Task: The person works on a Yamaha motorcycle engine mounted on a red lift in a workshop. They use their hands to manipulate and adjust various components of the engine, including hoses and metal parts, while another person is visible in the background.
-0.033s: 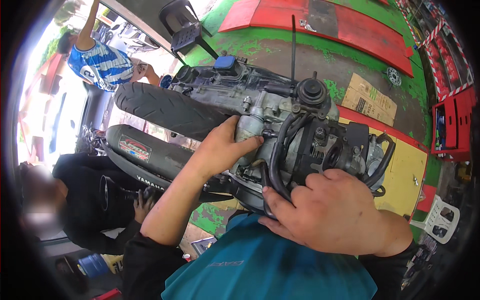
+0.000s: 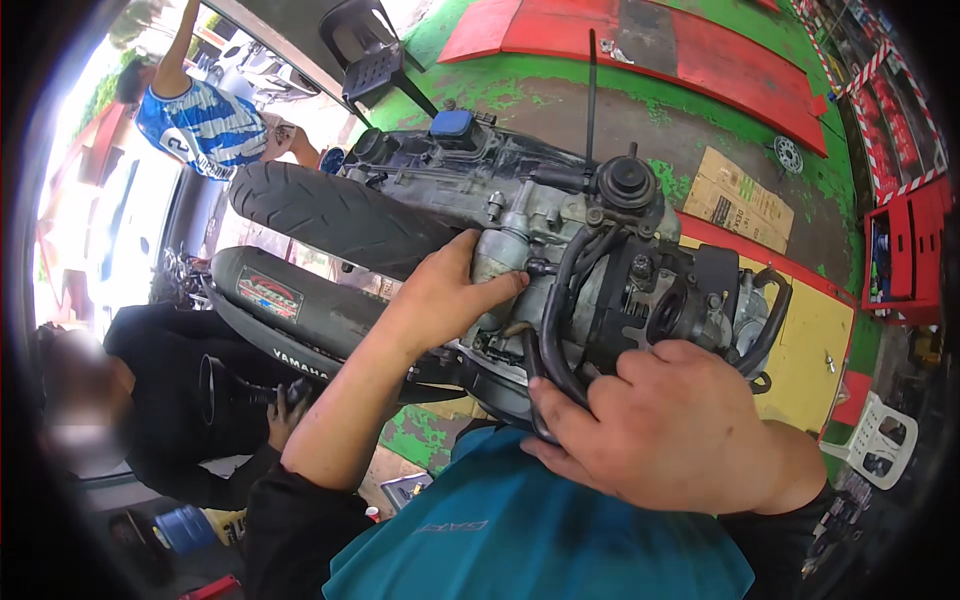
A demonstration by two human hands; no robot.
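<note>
My left hand point(image 2: 440, 305) grips a silver cylindrical motor point(image 2: 497, 255) on a grimy scooter engine point(image 2: 560, 210), with thumb and fingers on either side. My right hand point(image 2: 645, 430) is closed at the lower bend of a black rubber hose point(image 2: 558, 335), low on the engine's right half; the fingertips are partly hidden. A black tyre point(image 2: 320, 205) extends leftward from the engine, with a dark exhaust muffler point(image 2: 290, 300) below it. A round black cap point(image 2: 627, 178) tops the engine's upper right, and a throttle body point(image 2: 680, 310) lies beyond my right knuckles.
A yellow-and-red stand point(image 2: 800, 340) bears the engine. A co-worker in black point(image 2: 160, 420) holds a dark funnel-shaped part at left; another person in blue-and-white point(image 2: 200, 130) stands behind. Around are a black chair point(image 2: 375, 75), cardboard point(image 2: 740, 195), red ramp point(image 2: 560, 30), red tool cabinet point(image 2: 910, 250) and white chair point(image 2: 880, 440).
The co-worker's fingers on the dark part have shifted slightly. My hands and the engine look the same.
</note>
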